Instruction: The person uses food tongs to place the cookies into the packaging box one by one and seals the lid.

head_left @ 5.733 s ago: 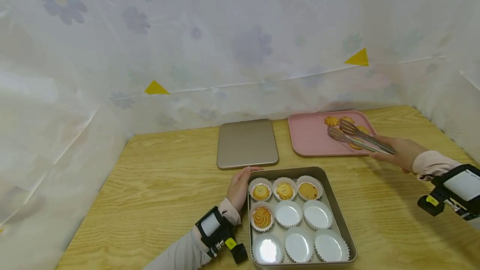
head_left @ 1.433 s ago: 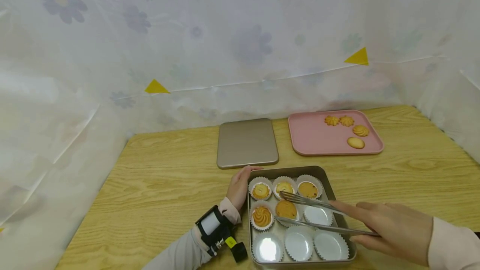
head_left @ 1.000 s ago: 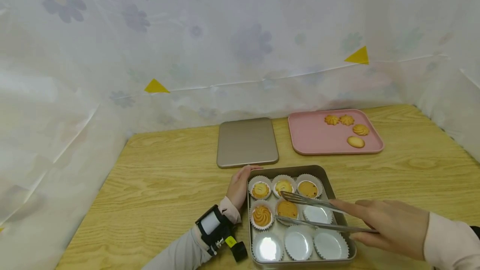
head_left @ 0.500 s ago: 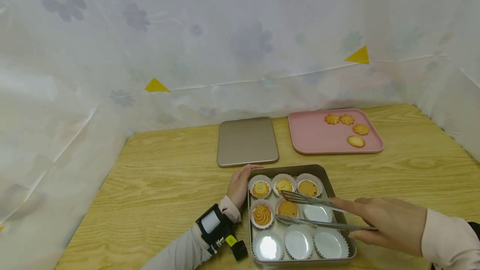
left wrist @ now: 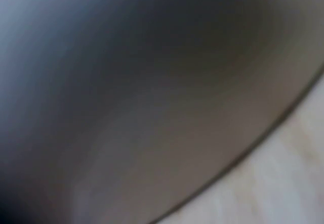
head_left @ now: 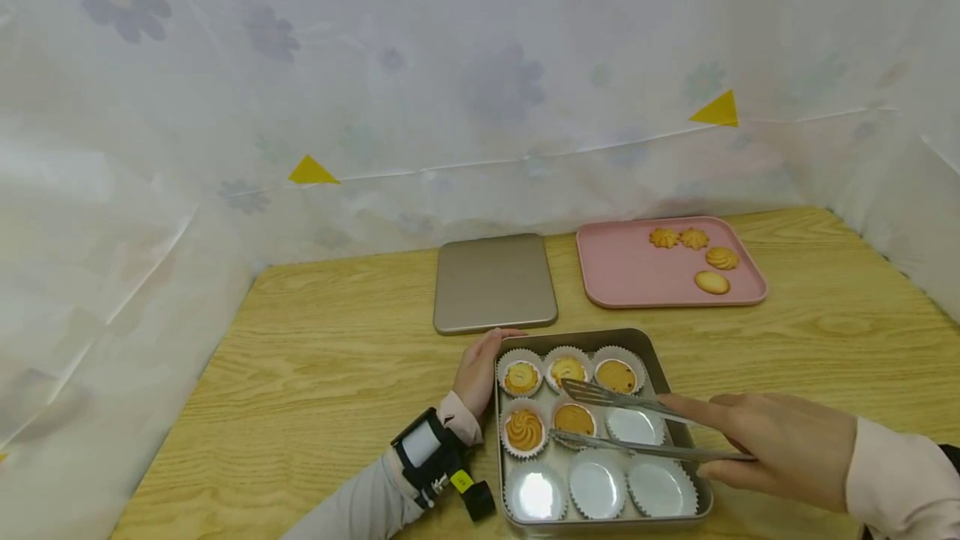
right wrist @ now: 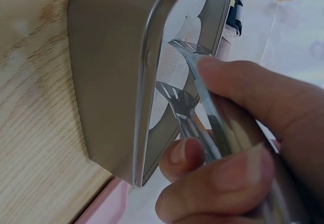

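Note:
A square metal baking tin holds rows of white paper cups, some with cookies. My left hand holds its left side, the fingers bent round the far-left corner. My right hand grips metal serving tongs, thumb on one arm and fingers on the other, also seen in the right wrist view. The tongs' slotted ends are spread apart over the middle cup. Between them lies a round brown cookie. Left of it sits a swirled cookie. The back row has three filled cups; the front cups hold none.
A pink tray with several cookies stands at the back right. Behind the tin lies a flat metal lid-like plate. Floral plastic sheeting hangs beyond the wooden table. The left wrist view is mostly dark blur.
My right hand has moved the tongs from the pink tray to the tin. A round cookie now lies in the middle cup. During the last second, hands and tongs barely move.

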Available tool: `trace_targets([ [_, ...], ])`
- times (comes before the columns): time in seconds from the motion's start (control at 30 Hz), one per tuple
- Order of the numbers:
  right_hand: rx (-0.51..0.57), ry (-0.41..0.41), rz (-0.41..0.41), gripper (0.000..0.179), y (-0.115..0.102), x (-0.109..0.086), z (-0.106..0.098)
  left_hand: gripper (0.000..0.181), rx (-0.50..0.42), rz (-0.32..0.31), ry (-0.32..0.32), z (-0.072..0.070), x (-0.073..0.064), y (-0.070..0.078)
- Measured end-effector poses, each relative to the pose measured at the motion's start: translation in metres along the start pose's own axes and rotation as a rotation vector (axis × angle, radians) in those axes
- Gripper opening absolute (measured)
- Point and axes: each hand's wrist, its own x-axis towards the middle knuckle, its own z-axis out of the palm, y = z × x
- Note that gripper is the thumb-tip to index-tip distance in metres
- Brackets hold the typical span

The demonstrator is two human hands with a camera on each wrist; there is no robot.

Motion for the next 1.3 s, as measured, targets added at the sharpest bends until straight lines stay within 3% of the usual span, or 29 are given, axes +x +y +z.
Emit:
trace_targets([
  [0.3, -0.015, 0.054, -0.023, 0.067, -0.003, -0.004, -0.002, 0.044, -0.01, -0.018, 0.003, -0.001, -0.002, 0.002],
  [0.7, -0.059, 0.2, 0.003, 0.07, 0.002, -0.004, -0.018, 0.043, -0.013, -0.057, 0.019, 0.0, 0.0, 0.001],
  [0.87, -0.068, 0.239, 0.045, 0.066, 0.012, -0.002, -0.028, 0.043, -0.019, -0.063, 0.018, 0.0, 0.0, 0.0],
  [1.3, 0.016, 0.233, 0.287, 0.073, 0.035, 0.0, -0.048, 0.044, 0.015, -0.047, 0.022, 0.0, -0.003, 0.004],
])
